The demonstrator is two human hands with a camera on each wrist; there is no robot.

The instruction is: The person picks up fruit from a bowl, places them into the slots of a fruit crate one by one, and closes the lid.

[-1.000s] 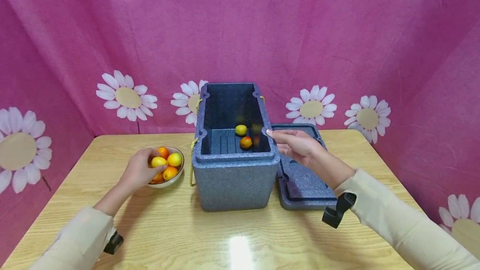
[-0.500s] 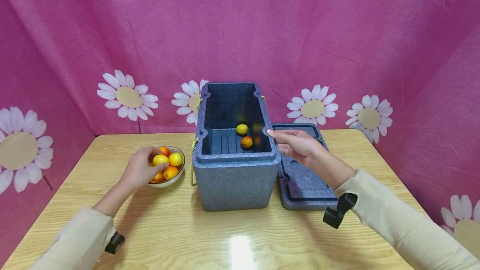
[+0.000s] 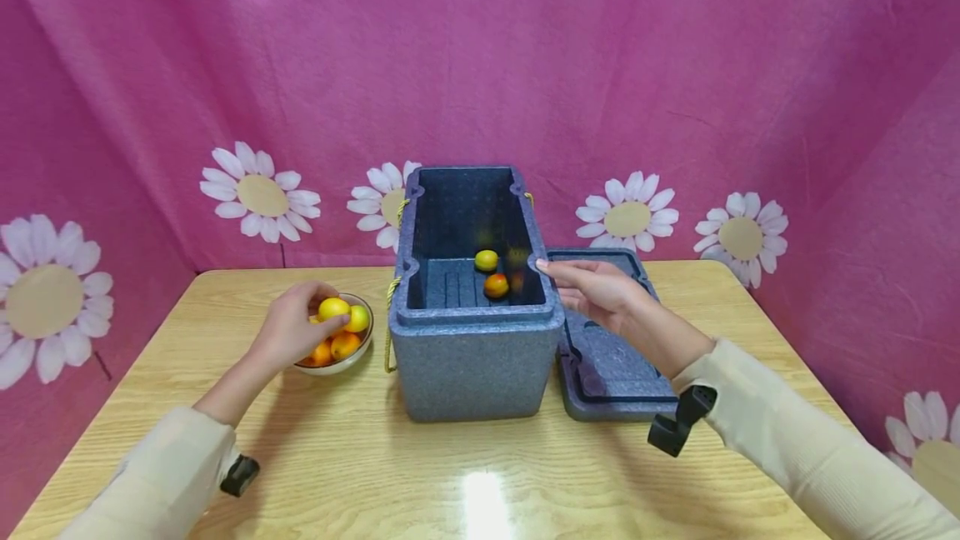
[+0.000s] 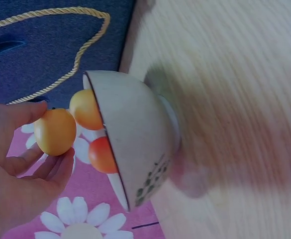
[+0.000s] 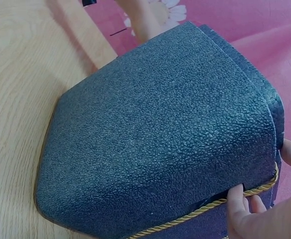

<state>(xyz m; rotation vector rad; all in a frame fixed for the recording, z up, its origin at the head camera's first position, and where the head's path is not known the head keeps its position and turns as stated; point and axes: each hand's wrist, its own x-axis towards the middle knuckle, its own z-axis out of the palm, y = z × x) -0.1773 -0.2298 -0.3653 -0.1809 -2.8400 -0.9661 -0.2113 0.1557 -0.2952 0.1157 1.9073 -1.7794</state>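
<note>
Left hand pinches one yellow fruit, thumb on one side and fingertips on the other; the fruit sits just outside the mouth of the ceramic bowl, on the table left of the foam box. Beside it, a second yellow fruit and an orange-red fruit show at the rim. Cannot tell whether the held one touches its yellow neighbour.

Right hand grips the box's right rim: thumb on the edge, fingers on the outer wall by the rope handle. Lid off, to the right.

Inside: a yellow-green fruit and a red-orange fruit, both toward the right wall.

The step in hand reads as taking fruit from bowl to box. Best done by raising it straight up first, so the neighbours don't roll, then crossing well above the left rim. Light fingertip pressure should do; the smooth round skin could slip if squeezed off-centre. Lower it near the floor before letting go, lest it bounce.
</note>
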